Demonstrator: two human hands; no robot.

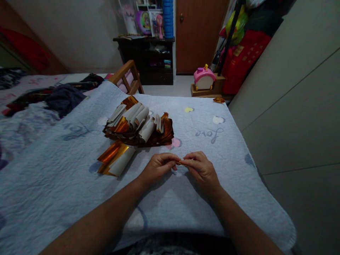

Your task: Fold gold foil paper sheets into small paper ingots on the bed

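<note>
My left hand (162, 166) and my right hand (202, 170) meet above the quilt, fingertips pinched on a small folded piece of gold foil paper (179, 163). Most of that piece is hidden behind the fingers. Beyond my left hand lies a big loose pile of gold foil papers (143, 124), many curled with their pale backs showing. Closer to my left forearm, a few curled sheets (117, 158) lie apart at the pile's near edge. One small folded gold piece (219, 100) rests at the quilt's far right corner.
A pale blue quilt (212, 212) with printed hearts and words covers the surface. Crumpled clothes (66, 99) lie at the left. Beyond the far edge are a wooden chair (130, 67), a dark shelf (148, 78) and a pink toy (204, 78). A pale cabinet (300, 117) borders the right side.
</note>
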